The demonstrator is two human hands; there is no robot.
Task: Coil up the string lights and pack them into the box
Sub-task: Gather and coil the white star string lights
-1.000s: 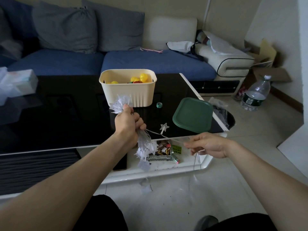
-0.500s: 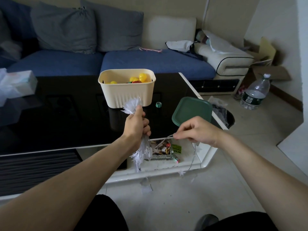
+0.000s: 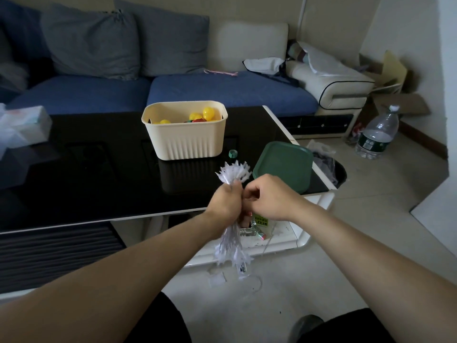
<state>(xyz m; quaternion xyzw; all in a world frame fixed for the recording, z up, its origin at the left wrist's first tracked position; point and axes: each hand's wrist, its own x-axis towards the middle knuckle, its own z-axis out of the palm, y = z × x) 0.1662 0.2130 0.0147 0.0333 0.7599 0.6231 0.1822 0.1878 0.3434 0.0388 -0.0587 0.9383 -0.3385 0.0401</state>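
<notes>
Head view: no label is legible. Yellow balls (image 3: 208, 113) are held in the cream box (image 3: 186, 134); string lights (image 3: 232, 173) are gripped by left-hand fingers (image 3: 226, 203), pinched by right (image 3: 269, 195).

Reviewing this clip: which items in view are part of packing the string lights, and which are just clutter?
Part of the job: string lights, left hand, right hand, cream box, green lid.

Just lying about: water bottle, tissue pack, grey cushions, small green ring.
</notes>
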